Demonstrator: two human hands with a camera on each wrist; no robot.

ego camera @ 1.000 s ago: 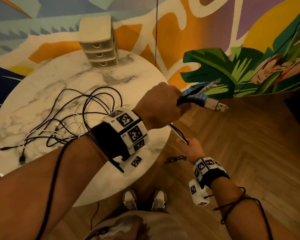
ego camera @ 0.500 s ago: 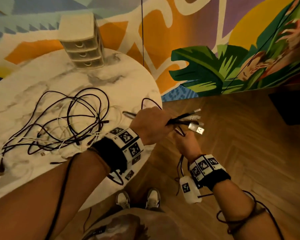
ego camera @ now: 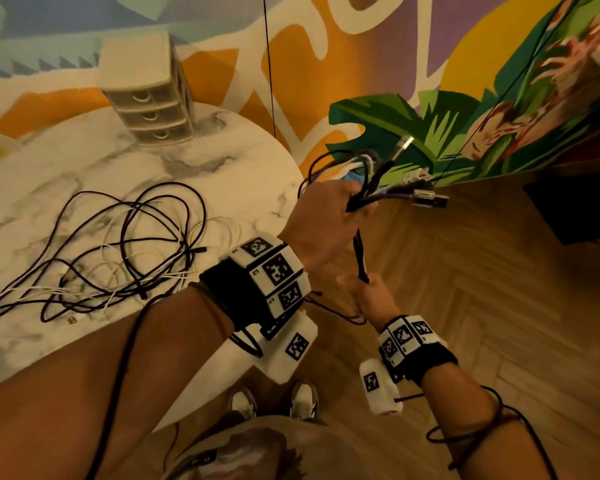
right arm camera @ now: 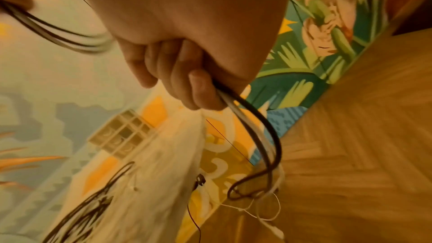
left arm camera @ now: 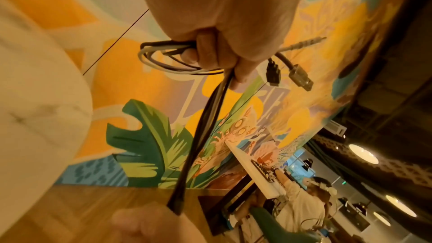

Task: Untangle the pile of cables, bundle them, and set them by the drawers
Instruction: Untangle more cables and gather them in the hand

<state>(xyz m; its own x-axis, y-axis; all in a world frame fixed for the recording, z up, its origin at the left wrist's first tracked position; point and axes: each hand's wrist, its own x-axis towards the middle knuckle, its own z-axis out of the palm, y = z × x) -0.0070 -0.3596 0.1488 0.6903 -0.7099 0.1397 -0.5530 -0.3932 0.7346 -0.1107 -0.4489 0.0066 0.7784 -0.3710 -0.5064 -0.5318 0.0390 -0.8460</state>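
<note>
Left hand: your left hand point(ego camera: 321, 221) is raised off the table's right edge, fingers point(left arm camera: 211, 53) curled tight round a bunch of cables point(ego camera: 371, 188).
Right hand: your right hand point(ego camera: 369, 296) sits lower, over the floor, fingers point(right arm camera: 184, 78) closed round the same strands where they run down from the left fist.
Held cables: black, white and purplish strands loop above the left fist; plugs point(ego camera: 428, 198) stick out to the right.
Pile: the rest of the cables point(ego camera: 118, 251) lie tangled on the table point(ego camera: 229, 174), left of your left wrist, apart from the drawers.
Drawers: the small drawer unit point(ego camera: 149, 90) stands at the table's far edge, against the painted wall point(ego camera: 413, 64).
Hidden: from the head view your left fingers are behind the back of the hand; the pile's left end is cut off by the picture edge.
Left wrist view only: the curled fingers, two dark strands point(left arm camera: 198, 136) stretched down to the right hand point(left arm camera: 149, 226), and a person point(left arm camera: 301, 193) at a bench far behind.
Right wrist view only: the strands leave the fist below the little finger and hang in a loop point(right arm camera: 257, 154) with thin white wire; this view is blurred, so the strands cannot be counted.
Floor: wood floor point(ego camera: 499, 323), with your shoes point(ego camera: 274, 401) beside the table.
</note>
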